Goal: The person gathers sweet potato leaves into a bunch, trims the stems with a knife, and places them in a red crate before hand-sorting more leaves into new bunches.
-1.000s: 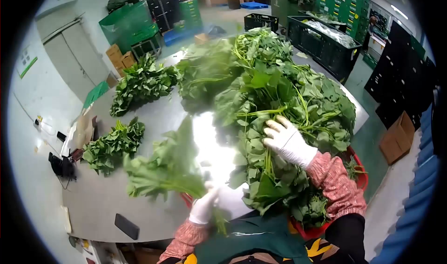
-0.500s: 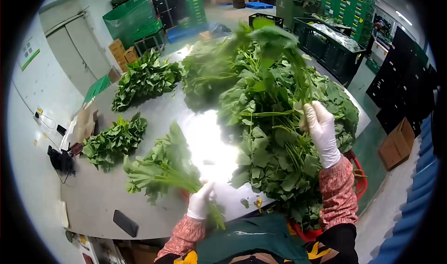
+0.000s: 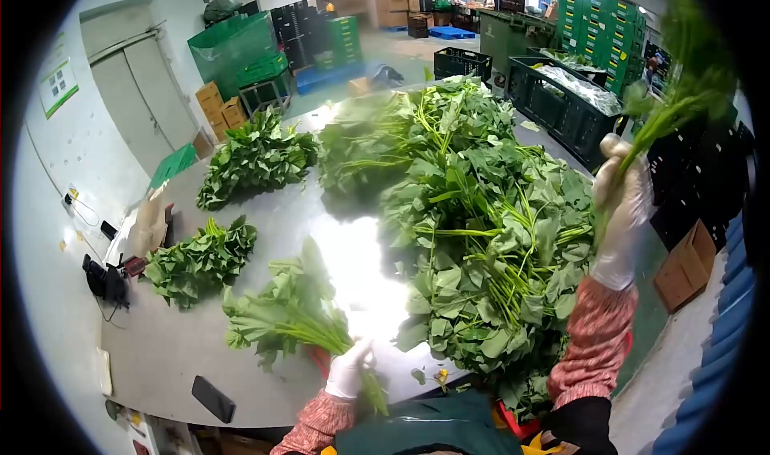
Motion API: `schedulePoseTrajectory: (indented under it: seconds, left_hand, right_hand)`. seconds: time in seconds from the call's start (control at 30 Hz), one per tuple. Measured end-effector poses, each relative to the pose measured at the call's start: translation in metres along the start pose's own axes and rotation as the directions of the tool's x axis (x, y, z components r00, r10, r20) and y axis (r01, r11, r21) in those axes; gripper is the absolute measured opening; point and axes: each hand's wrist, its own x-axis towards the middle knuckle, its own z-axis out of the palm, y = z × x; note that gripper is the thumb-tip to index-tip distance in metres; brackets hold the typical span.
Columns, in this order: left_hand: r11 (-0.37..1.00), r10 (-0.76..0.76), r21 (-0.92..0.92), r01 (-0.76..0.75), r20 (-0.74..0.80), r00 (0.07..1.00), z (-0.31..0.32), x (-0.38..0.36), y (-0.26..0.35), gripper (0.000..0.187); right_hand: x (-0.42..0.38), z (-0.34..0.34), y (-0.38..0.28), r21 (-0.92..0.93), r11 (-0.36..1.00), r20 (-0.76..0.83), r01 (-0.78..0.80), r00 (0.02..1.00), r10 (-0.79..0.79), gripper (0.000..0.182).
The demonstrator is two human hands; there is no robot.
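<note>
My left hand [image 3: 350,370], in a white glove, is closed round the stems of a bunch of leafy greens [image 3: 289,315] at the table's near edge. Its leaves point to the upper left and the stem ends stick out below my fist. Raised at the right, my gloved right hand [image 3: 624,202] grips the stems of other leafy greens [image 3: 682,78], whose leaves rise toward the upper right and blur. Between the hands a big heap of leafy greens [image 3: 489,238] covers the right part of the metal table [image 3: 160,351].
Two separate bunches lie at the left: a far bunch [image 3: 255,157] and a nearer bunch [image 3: 202,261]. A dark phone [image 3: 213,399] rests near the front edge. Black crates [image 3: 553,94] stand beyond the table, and a cardboard box [image 3: 684,266] is on the right.
My right hand has lifted up and to the right, carrying greens away from above the heap. The left hand keeps its bunch in nearly the same place.
</note>
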Motion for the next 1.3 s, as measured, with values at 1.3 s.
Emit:
schedulePoseTrajectory:
  seconds: [1.3]
  left_hand:
    - [0.988, 0.043, 0.148, -0.043, 0.006, 0.999, 0.003, 0.007, -0.010, 0.008]
  right_hand:
    - [-0.219, 0.035, 0.144, -0.287, 0.647, -0.033, -0.707, 0.682, 0.730, 0.029]
